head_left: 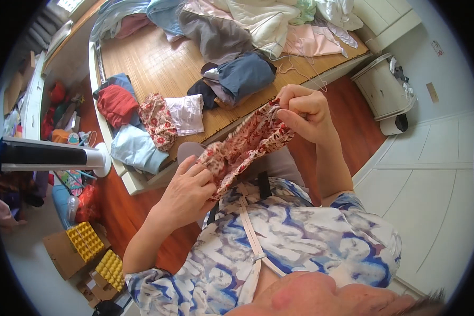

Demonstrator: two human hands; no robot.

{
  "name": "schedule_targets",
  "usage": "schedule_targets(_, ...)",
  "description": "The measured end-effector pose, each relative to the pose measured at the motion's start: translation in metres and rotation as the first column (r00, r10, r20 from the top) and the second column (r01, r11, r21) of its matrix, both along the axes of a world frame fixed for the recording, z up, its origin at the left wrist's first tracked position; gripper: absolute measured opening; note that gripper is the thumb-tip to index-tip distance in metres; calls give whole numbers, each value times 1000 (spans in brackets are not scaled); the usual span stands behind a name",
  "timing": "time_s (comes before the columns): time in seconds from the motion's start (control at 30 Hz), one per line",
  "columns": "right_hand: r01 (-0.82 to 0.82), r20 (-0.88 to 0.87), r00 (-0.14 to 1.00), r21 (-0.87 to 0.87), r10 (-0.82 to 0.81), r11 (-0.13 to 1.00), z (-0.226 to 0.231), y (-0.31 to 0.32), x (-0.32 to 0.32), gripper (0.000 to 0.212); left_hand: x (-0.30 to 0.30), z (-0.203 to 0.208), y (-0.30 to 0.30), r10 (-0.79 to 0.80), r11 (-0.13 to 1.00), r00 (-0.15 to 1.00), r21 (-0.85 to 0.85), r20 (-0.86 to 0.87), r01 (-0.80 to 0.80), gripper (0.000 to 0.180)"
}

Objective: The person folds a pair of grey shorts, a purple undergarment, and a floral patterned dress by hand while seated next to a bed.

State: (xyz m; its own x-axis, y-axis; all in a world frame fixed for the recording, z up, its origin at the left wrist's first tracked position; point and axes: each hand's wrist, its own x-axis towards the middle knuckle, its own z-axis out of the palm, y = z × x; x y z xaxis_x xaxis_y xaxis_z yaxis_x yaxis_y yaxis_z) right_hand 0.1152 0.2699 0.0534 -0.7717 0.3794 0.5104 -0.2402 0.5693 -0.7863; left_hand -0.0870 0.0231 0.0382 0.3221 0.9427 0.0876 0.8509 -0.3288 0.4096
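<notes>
Stretched between my hands is a red-and-cream floral garment (247, 141), bunched lengthwise and held up in front of my body. My left hand (190, 184) is closed around its left end. At the right end, my right hand (304, 111) pinches the cloth with curled fingers. What kind of garment it is I cannot make out. On the bed's near edge lie a matching floral cloth (158, 121), a white garment (184, 114), a red folded garment (118, 105) and a light blue one (138, 147). A dark blue folded pile (246, 76) sits beyond my hands.
The wooden bed (137, 55) carries heaped bedding (216, 37) and wire hangers (304, 66) at its far side. A white tower fan (52, 155) stands at left, near yellow egg trays (84, 241) and a red bag (88, 204). A white cabinet (380, 87) is at right.
</notes>
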Motion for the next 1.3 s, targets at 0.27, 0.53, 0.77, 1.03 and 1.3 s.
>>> schedule_targets(0.27,-40,7,999,-110,41,993,-1,-1,3,32,9,9,-12,124,971,920,145,372,-189,20)
schedule_targets(0.53,-86,-77,994,-110,78,990,-1,1,2,31,7,25,-13,9,932,872,-319,490,170,27)
schedule_targets(0.77,-111,-1,994,49,111,993,10,-3,3,33,-16,10,-18,394,918,875,89,-280,-385,53)
schedule_targets(1.03,41,131,982,541,-133,840,26,20,-13,26,-82,35,-14,492,854,831,330,-260,-403,11)
schedule_targets(1.3,283,-3,927,661,-375,695,5,51,-36,13,-126,30,8,565,794,736,489,-372,-362,20)
